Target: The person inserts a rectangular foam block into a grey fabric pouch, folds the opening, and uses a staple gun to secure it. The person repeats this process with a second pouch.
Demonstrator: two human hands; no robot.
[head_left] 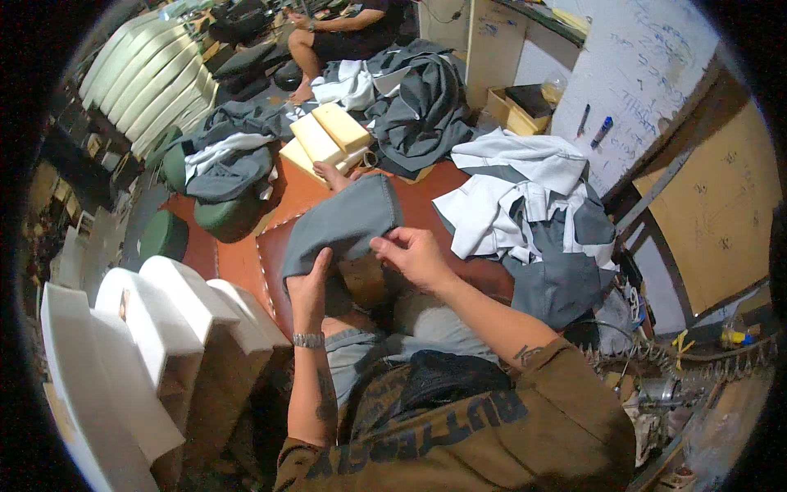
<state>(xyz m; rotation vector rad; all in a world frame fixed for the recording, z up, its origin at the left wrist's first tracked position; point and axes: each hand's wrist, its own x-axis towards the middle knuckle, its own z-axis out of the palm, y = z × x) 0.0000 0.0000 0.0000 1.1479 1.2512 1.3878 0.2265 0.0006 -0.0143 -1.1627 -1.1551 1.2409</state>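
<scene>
We held the grey cover (348,215) between both hands, above the near edge of the brown mat (293,187), its long axis slanting from near left to far right. Our left hand (307,289) had its grip clamped on the near-left end, thumb showing, fingers hidden; our right hand (418,258) was nearer the right end, finger and thumb together on that edge, the cover lying to its left. Foam blocks (343,125) sat toward the mat's far edge, fabric (490,209) along its right.

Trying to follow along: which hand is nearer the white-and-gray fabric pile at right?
Right. The right hand is left of the fabric pile; the left hand is farther left.
</scene>
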